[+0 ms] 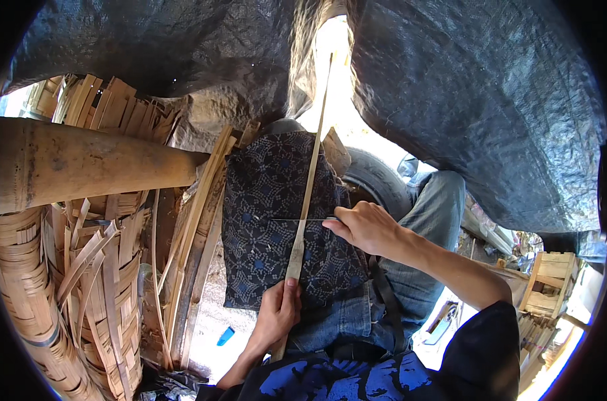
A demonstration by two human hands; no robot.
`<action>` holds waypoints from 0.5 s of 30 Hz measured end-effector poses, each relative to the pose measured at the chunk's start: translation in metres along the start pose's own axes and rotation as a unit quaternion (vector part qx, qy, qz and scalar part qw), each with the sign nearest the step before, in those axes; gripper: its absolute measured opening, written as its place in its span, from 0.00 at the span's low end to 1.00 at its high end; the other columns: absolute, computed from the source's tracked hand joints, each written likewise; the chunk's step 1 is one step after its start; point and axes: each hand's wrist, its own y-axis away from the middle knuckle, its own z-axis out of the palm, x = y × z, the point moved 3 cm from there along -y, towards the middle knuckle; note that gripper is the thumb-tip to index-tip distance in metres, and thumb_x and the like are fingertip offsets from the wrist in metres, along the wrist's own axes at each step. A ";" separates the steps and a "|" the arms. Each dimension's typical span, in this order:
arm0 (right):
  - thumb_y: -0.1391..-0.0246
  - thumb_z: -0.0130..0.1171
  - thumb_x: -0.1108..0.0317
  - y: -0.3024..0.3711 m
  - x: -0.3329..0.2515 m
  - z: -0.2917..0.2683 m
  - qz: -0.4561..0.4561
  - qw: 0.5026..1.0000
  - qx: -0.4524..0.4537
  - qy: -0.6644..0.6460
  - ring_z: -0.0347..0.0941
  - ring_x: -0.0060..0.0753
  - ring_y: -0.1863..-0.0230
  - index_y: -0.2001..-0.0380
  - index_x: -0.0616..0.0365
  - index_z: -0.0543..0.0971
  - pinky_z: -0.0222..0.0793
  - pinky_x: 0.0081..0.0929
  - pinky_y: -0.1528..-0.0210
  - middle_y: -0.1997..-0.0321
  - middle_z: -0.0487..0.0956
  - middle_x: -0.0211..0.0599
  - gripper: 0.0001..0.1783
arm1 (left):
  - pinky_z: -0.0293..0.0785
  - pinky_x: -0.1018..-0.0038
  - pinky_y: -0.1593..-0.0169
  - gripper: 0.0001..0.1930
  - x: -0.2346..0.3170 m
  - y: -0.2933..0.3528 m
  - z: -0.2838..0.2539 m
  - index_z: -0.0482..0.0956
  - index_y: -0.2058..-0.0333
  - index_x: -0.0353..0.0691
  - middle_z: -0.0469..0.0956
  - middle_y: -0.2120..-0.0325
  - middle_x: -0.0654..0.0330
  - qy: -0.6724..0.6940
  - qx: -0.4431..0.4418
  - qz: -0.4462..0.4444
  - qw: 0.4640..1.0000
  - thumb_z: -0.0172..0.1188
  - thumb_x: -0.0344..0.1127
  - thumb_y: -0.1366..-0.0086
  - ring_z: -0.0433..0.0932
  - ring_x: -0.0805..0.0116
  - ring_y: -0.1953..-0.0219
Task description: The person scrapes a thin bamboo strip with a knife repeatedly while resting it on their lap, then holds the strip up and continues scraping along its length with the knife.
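My left hand (279, 309) is closed round the near end of a long, thin bamboo strip (311, 182), its thumb on top. The strip runs away from me over a dark patterned cloth (260, 200) spread on my lap, and its far end reaches the bright gap between the tarps. In my right hand (368, 229) is a thin-bladed knife, its handle mostly hidden by the fingers. Edge-on, the blade (285, 219) lies crosswise at the strip, a little beyond my left hand.
At the left, a thick bamboo pole (96, 164) juts in above woven bamboo baskets (23, 267) and loose slats (200, 254). Dark tarps (477, 100) hang ahead. A tyre (377, 177) stands beyond my bent knee (444, 200). A wooden crate (551, 281) is at the right.
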 end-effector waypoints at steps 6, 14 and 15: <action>0.41 0.47 0.53 0.019 -0.012 0.011 -0.017 0.998 -0.007 0.053 0.67 0.31 0.94 0.83 0.60 0.69 0.63 0.27 0.91 0.96 0.65 0.34 0.24 | 0.51 0.84 0.85 0.19 -0.002 -0.001 0.003 0.63 0.76 0.41 0.59 0.89 0.72 0.004 -0.005 -0.021 1.000 0.37 0.47 0.30 0.56 0.84 0.89; 0.43 0.50 0.54 0.013 -0.017 0.010 -0.005 1.000 -0.021 -0.022 0.68 0.43 0.91 0.84 0.61 0.68 0.65 0.34 0.88 0.94 0.67 0.40 0.23 | 0.55 0.82 0.85 0.19 -0.004 -0.002 -0.001 0.65 0.76 0.38 0.61 0.88 0.70 0.012 -0.013 0.000 1.000 0.38 0.46 0.30 0.59 0.82 0.88; 0.43 0.50 0.54 0.009 -0.016 0.006 -0.005 1.000 -0.021 -0.021 0.68 0.43 0.91 0.84 0.61 0.68 0.65 0.34 0.88 0.94 0.67 0.40 0.23 | 0.55 0.83 0.85 0.19 -0.005 -0.003 -0.001 0.64 0.76 0.38 0.61 0.88 0.70 0.007 -0.010 0.002 1.000 0.38 0.46 0.30 0.59 0.82 0.88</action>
